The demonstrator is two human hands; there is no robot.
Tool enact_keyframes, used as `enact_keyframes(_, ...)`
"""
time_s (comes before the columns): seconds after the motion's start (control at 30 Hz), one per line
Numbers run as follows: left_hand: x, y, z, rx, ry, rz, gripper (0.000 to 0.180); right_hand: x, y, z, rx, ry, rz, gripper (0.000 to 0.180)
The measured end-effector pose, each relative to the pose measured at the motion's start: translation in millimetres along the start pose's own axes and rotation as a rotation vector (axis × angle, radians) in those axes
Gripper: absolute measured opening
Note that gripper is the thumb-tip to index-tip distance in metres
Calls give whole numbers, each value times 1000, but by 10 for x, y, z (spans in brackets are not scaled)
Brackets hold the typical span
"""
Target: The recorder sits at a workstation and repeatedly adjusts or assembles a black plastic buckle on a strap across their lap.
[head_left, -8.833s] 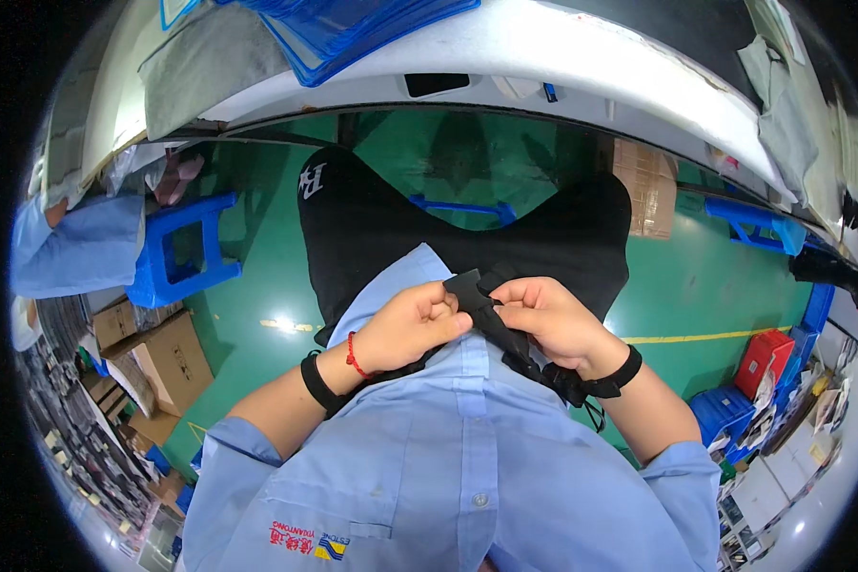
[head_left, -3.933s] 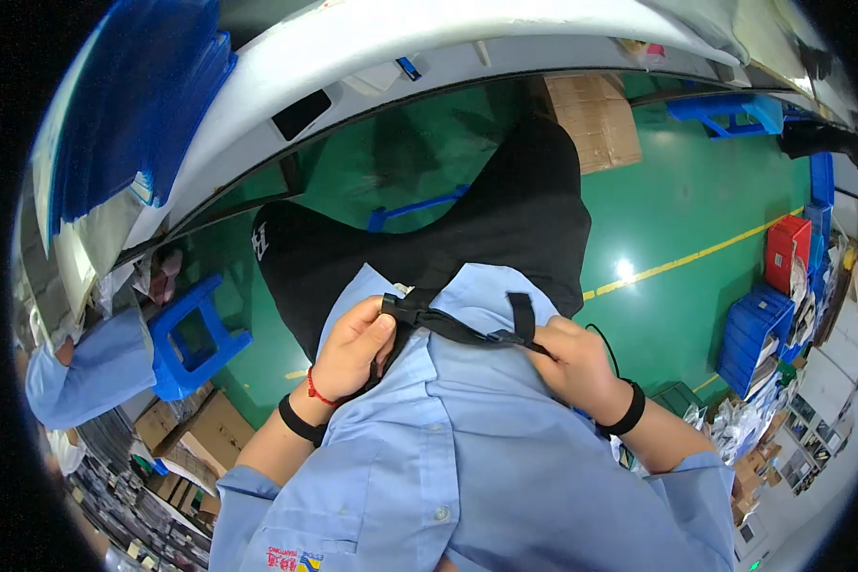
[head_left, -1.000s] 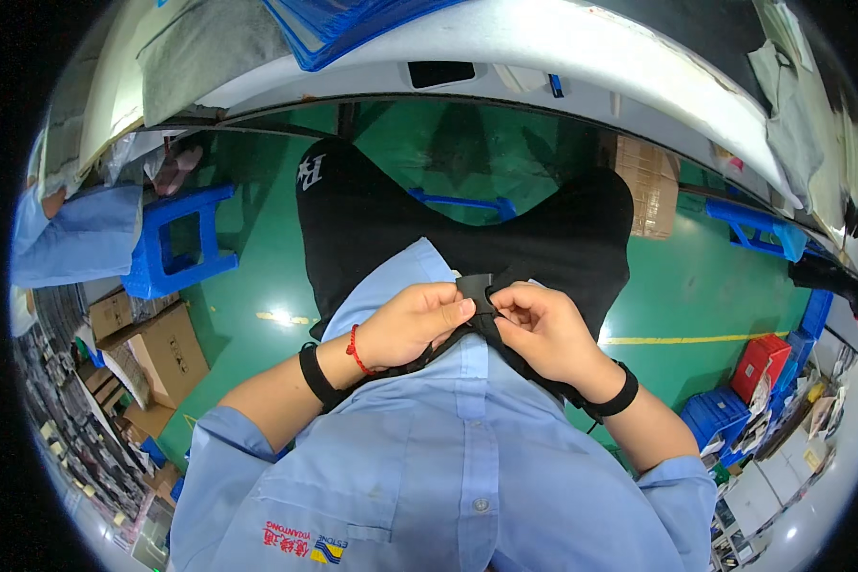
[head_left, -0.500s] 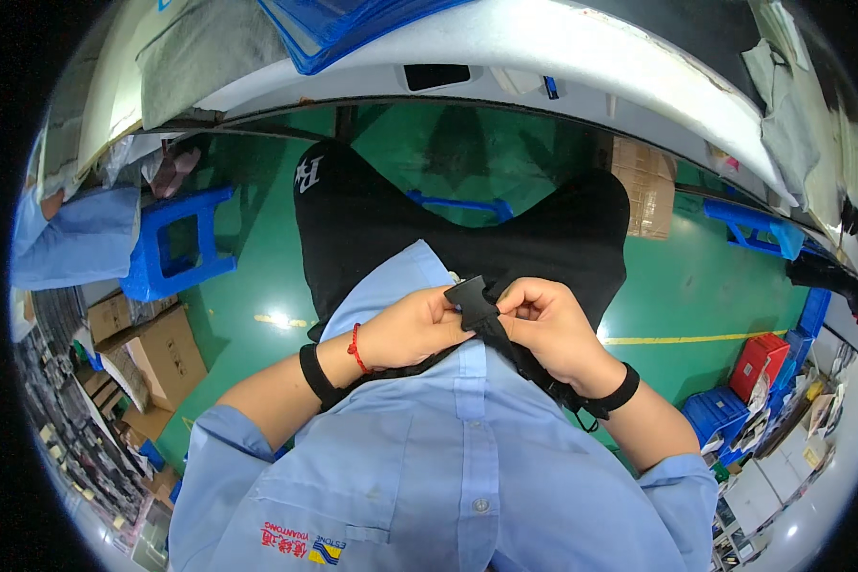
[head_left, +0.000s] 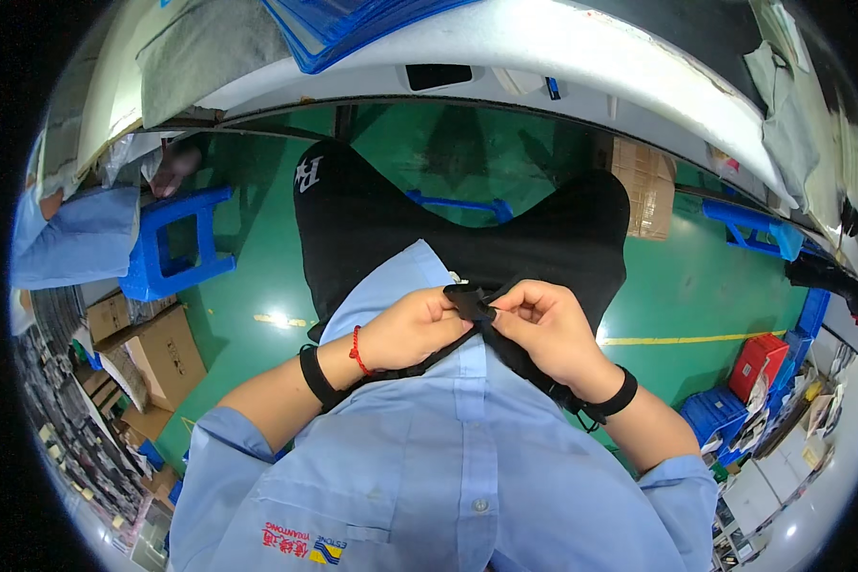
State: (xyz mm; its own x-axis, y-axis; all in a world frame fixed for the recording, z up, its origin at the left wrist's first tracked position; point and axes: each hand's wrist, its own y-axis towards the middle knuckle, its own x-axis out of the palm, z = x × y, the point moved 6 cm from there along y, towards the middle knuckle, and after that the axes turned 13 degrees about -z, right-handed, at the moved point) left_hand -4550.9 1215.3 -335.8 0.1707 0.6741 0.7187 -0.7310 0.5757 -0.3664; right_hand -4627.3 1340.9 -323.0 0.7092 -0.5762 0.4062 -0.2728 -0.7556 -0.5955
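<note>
My left hand (head_left: 412,329) and my right hand (head_left: 541,329) meet in front of my light blue shirt, over my lap in black trousers. Both pinch a small black plastic buckle (head_left: 471,301) between their fingertips. A black webbing strap (head_left: 419,356) runs from the buckle under my left hand toward my left wrist, and another black strap (head_left: 534,372) goes down under my right hand to my right wrist. Each wrist wears a black band, and the left also has a red string.
A white workbench edge (head_left: 582,57) curves overhead with blue plastic sheets (head_left: 353,24) on it. On the green floor stand a blue stool (head_left: 176,238), cardboard boxes (head_left: 153,348), and blue and red crates (head_left: 763,372) at right. Another person in blue (head_left: 71,238) sits at left.
Over the earlier frames my hands spread the strap apart, then came back together at the buckle. In the last second the fingers only shifted slightly on the buckle.
</note>
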Motion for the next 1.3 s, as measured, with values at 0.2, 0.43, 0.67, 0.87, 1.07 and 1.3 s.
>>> enact_keyframes(0.2, -80, 0, -166, -47, 25, 39, 22, 7, -6, -26, -57, -191, 1, 7)
enact_keyframes(0.43, -22, 35, -129, -7, 66, 44, 25, -23, 24, 18, -55, -240, -46, 6)
enact_keyframes(0.67, -22, 14, -150, -77, 116, 7, 23, 1, 15, 70, 80, 44, -107, 6)
enact_keyframes(0.87, 38, 35, 14, 7, 145, 19, 22, 14, 15, 95, 37, 36, -141, 9)
enact_keyframes(1.07, 6, 39, -104, -42, 196, 33, 18, 20, -4, 66, -43, -117, -87, 9)
enact_keyframes(1.3, 20, 23, -49, 18, 152, 57, 17, 21, -11, 5, -61, -259, -108, 5)
